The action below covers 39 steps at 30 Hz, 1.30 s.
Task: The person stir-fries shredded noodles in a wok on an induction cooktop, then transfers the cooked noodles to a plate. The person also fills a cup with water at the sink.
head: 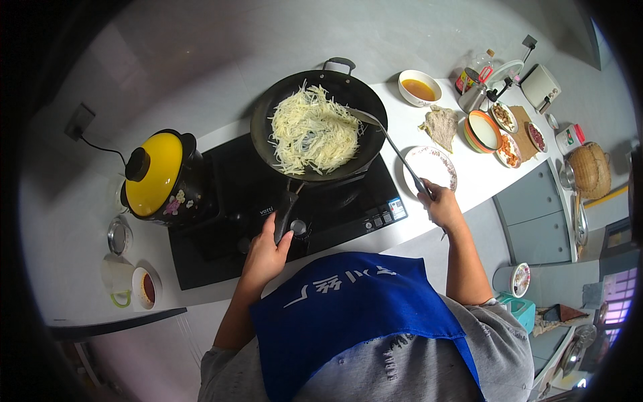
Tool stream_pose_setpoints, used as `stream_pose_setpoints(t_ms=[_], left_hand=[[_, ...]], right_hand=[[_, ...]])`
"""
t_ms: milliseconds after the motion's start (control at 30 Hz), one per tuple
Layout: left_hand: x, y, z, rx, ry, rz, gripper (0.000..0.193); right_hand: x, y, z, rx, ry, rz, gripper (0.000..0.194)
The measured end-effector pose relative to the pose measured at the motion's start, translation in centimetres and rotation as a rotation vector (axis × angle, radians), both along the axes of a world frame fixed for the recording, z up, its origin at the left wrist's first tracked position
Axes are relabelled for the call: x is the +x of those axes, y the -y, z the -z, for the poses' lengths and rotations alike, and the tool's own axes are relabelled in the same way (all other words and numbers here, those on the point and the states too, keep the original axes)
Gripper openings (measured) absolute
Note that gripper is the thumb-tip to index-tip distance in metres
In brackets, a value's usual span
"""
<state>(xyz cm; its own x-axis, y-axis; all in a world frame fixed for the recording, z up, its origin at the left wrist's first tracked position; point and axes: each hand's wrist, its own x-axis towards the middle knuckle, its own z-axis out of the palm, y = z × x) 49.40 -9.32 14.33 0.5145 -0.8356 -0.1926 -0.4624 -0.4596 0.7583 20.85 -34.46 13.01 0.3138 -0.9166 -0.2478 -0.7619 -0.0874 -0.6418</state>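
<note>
My left hand point(265, 254) grips the black handle point(285, 215) of a dark wok point(263, 118) on the hob. A heap of pale shredded vegetable, perhaps potato point(316, 130), fills the middle of the wok. In my right hand point(441, 205) is the long handle of a metal cooking spatula point(399, 151). Its blade rests inside the wok at the right edge of the shreds. Below that handle, a white plate with a patterned rim point(427, 163) lies on the counter, partly hidden by my hand.
A black pot with a yellow lid point(155, 173) stands left on the black glass hob point(221, 261). Bowls of orange liquid point(419, 89) and red sauce point(147, 289) flank it. Rightward are a cloth point(440, 126), stacked bowls point(483, 131), plates of chopped food point(509, 151) and bottles point(482, 61).
</note>
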Motion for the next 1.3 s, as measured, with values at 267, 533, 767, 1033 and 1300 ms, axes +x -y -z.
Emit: stream_pose_setpoints(t_ms=[267,533,767,1033,1300], left_hand=[[-0.1,0.0,-0.2,-0.018,0.047,0.016,0.051],[-0.1,0.0,-0.1,-0.030,0.064,0.018,0.051],[-0.1,0.0,-0.1,0.002,0.018,0.000,0.051],[-0.2,0.0,-0.4,0.009,0.018,-0.001,0.051],[-0.1,-0.1,-0.2,0.030,0.038,-0.001,0.051]], right_hand=[[0.0,0.1,0.1,-0.022,-0.020,-0.026,0.043],[0.0,0.1,0.2,-0.035,-0.011,-0.039,0.044],[0.1,-0.1,-0.2,-0.033,-0.009,-0.038,0.044],[0.0,0.0,-1.0,-0.077,-0.042,-0.059,0.042],[0.7,2.2,-11.5,-0.412,-0.491,-0.299,0.035]])
